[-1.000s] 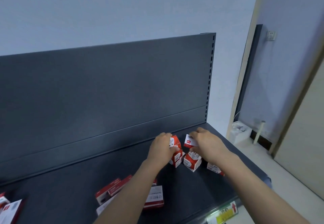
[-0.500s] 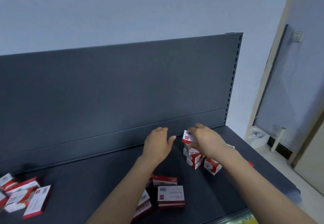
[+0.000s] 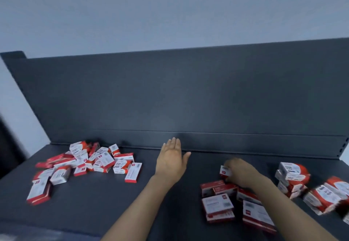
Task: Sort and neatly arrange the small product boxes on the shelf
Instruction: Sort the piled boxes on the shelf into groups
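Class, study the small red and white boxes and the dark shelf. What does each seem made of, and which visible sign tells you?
The small boxes look like printed cardboard, smooth: sharp folded edges, flat printed faces. The shelf is likely painted sheet metal, matt dark grey: thin flat panels, slots at the back panel's right edge. Blur leaves both unsure.
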Motion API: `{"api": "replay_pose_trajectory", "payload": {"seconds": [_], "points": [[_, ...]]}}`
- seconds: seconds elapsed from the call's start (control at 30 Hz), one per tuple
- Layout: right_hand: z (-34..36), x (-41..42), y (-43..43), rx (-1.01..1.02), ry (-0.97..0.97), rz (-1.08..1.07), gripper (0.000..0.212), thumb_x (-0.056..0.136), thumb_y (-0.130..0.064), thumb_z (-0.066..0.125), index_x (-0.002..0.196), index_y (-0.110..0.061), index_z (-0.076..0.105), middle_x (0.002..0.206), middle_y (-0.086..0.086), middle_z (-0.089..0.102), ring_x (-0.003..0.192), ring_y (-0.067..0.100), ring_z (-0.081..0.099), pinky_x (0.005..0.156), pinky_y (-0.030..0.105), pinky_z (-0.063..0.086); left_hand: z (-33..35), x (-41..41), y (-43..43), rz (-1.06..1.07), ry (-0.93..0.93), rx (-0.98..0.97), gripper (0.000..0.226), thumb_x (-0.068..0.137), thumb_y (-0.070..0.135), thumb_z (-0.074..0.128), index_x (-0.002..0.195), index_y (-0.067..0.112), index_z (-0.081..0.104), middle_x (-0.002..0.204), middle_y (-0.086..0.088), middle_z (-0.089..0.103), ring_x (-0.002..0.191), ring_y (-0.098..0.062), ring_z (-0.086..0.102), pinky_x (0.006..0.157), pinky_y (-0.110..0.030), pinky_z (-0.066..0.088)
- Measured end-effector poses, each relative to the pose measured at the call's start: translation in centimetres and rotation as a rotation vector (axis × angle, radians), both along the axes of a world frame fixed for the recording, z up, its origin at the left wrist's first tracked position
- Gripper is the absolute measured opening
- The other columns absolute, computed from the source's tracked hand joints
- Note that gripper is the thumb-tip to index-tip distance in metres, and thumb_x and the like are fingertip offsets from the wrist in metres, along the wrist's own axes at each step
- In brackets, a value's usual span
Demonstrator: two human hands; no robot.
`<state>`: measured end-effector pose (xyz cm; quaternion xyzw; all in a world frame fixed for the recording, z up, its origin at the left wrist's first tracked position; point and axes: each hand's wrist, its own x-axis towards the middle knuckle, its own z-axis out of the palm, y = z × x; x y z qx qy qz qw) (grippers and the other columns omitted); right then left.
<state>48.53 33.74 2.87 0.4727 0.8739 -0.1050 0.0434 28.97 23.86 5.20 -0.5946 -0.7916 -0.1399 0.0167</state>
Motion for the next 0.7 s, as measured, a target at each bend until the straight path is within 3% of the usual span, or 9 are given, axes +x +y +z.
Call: {"api": "replay_pose_trajectory", "payload": {"seconds": [0.1, 0.17, 0.23, 0.3, 0.4, 0.47, 0.53, 0.7], "points": [[-0.3, -0.3, 0.6, -0.009, -0.04, 0.004, 0.023, 0.082, -0.025, 0.061, 0.104, -0.018, 0.057, 0.117, 0.003, 0.058, 0.11, 0.02, 0.054, 0.086, 0.028, 0.042, -0.4, -0.7, -1.1, 0.037, -0.01, -0.025, 0.064, 0.1, 0.042, 0.026, 0.148, 0.004, 0.012, 0.158, -0.011, 0.013, 0.147, -0.019, 0.009, 0.119, -0.029, 0.002], [-0.1, -0.5, 0.8, -0.028, -0.065, 0.009, 0.011, 0.08, -0.025, 0.061, 0.089, -0.025, 0.054, 0.109, 0.001, 0.058, 0.103, 0.018, 0.055, 0.08, 0.027, 0.042, -0.5, -0.9, -1.5, 0.046, -0.017, -0.037, 0.064, 0.1, 0.042, 0.026, 0.148, 0.003, 0.011, 0.158, -0.011, 0.012, 0.147, -0.02, 0.008, 0.12, -0.029, 0.002], [-0.2, -0.8, 1.1, -0.04, -0.088, 0.03, 0.017, 0.079, -0.027, 0.062, 0.075, -0.031, 0.046, 0.103, -0.001, 0.057, 0.098, 0.016, 0.055, 0.078, 0.026, 0.042, -0.5, -1.0, -1.9, 0.059, -0.025, -0.049, 0.064, 0.1, 0.042, 0.026, 0.148, 0.002, 0.01, 0.158, -0.012, 0.01, 0.147, -0.02, 0.007, 0.12, -0.03, 0.002], [-0.5, -0.9, 1.3, -0.054, -0.113, 0.059, 0.018, 0.081, -0.029, 0.062, 0.075, -0.033, 0.045, 0.104, -0.003, 0.058, 0.097, 0.015, 0.056, 0.08, 0.024, 0.044, -0.5, -1.1, -2.4, 0.079, -0.029, -0.059, 0.065, 0.1, 0.042, 0.026, 0.149, 0.002, 0.009, 0.158, -0.012, 0.01, 0.147, -0.02, 0.006, 0.12, -0.03, 0.001], [-0.5, -1.2, 1.6, -0.055, -0.136, 0.099, 0.016, 0.085, -0.032, 0.056, 0.074, -0.032, 0.045, 0.097, -0.006, 0.054, 0.091, 0.012, 0.054, 0.071, 0.02, 0.043, -0.6, -1.3, -3.6, 0.117, -0.035, -0.084, 0.065, 0.1, 0.041, 0.029, 0.149, 0.002, 0.01, 0.158, -0.012, 0.01, 0.147, -0.021, 0.007, 0.12, -0.03, 0.002], [0.0, -1.9, 1.7, 0.018, -0.094, 0.119, 0.007, 0.089, -0.035, 0.052, 0.089, -0.029, 0.054, 0.107, -0.004, 0.057, 0.099, 0.013, 0.055, 0.076, 0.021, 0.044, -0.6, -1.9, -4.5, 0.152, -0.044, -0.094, 0.065, 0.1, 0.04, 0.031, 0.148, 0.002, 0.012, 0.157, -0.013, 0.013, 0.146, -0.022, 0.009, 0.12, -0.031, 0.003], [0.5, -3.5, 1.4, 0.093, 0.002, 0.12, 0.028, 0.092, -0.035, 0.05, 0.112, -0.017, 0.058, 0.118, 0.002, 0.059, 0.107, 0.016, 0.056, 0.086, 0.026, 0.045, -0.5, -2.7, -5.6, 0.187, -0.051, -0.096, 0.064, 0.099, 0.039, 0.033, 0.148, 0.001, 0.014, 0.157, -0.013, 0.016, 0.146, -0.023, 0.012, 0.119, -0.03, 0.005], [2.1, -10.0, -2.3, 0.137, 0.156, 0.211, 0.04, 0.089, -0.038, 0.056, 0.123, -0.016, 0.055, 0.119, 0.005, 0.058, 0.114, 0.021, 0.055, 0.09, 0.028, 0.044, -0.4, -5.9, -8.1, 0.252, -0.105, -0.094, 0.053, 0.099, 0.035, 0.037, 0.14, 0.002, 0.031, 0.149, -0.015, 0.033, 0.14, -0.026, 0.027, 0.114, -0.031, 0.021]]}}
